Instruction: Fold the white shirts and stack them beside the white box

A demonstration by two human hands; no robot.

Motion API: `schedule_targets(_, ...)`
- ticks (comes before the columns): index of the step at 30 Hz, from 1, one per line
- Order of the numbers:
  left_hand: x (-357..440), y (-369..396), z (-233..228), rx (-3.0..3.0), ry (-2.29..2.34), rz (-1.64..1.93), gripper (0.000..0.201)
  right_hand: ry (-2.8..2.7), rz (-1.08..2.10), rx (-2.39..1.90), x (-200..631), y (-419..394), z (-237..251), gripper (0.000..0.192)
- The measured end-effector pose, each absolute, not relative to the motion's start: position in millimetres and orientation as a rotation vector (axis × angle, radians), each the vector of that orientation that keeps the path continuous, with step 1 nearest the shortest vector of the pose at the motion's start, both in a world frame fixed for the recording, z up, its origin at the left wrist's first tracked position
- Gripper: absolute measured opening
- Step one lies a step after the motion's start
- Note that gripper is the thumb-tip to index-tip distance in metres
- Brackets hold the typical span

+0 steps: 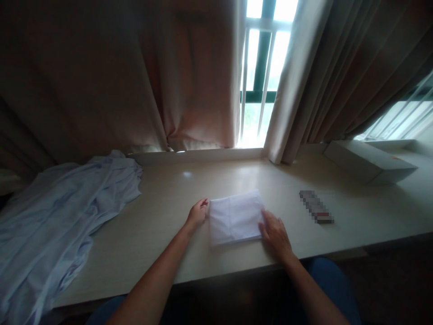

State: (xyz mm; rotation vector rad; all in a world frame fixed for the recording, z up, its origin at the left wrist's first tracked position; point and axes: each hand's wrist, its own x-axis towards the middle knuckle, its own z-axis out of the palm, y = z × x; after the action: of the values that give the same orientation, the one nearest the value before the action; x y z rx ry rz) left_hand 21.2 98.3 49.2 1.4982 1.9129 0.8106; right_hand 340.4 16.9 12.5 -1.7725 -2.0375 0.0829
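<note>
A white cloth folded into a flat rectangle (237, 216) lies on the pale tabletop (162, 253) in front of me. My left hand (198, 213) is beside the cloth's left edge, its fingers loosely bent and apart, with nothing visible in them. Against the right edge rests my right hand (274, 230), its thumb and fingers spread and touching the cloth's side. To the left, a loose heap of white garments (84, 198) spreads over the table and hangs past its front edge.
A blurred-out dark rectangular object (316, 207) lies right of my right hand. Farther right stands a pale box (370, 162) by the wall. Brown curtains (203, 81) hang behind the table, parted at a barred window (262, 67). The table's front edge runs close to my legs.
</note>
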Motion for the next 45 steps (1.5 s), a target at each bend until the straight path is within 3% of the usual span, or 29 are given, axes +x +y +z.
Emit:
schedule_targets(7, 22, 126, 58, 1.398, 1.690, 0.554, 0.031, -2.089, 0.062, -1.848, 336, 18, 12, 0.052)
schedule_targets(14, 25, 129, 54, 1.477, 1.835, 0.587, 0.019, -2.114, 0.062, -1.891, 334, 19, 13, 0.053)
schedule_targets(26, 33, 68, 49, 1.304, 2.023, 0.703, 0.046, -2.024, -0.076, -1.832, 337, 14, 12, 0.054)
schedule_targets(31, 45, 51, 41, 1.221, 1.887, 0.765, 0.044, -2.087, -0.214, -1.713, 317, 8, 24, 0.059)
schedule_targets(36, 56, 49, 43, 1.100, 1.618, 0.825, 0.034, -2.284, -0.023, -1.669, 288, 7, 22, 0.068)
schedule_targets(45, 75, 33, 34, 0.832, 1.305, 1.022, 0.034, -2.307, 0.109, -1.618, 292, 3, 20, 0.073)
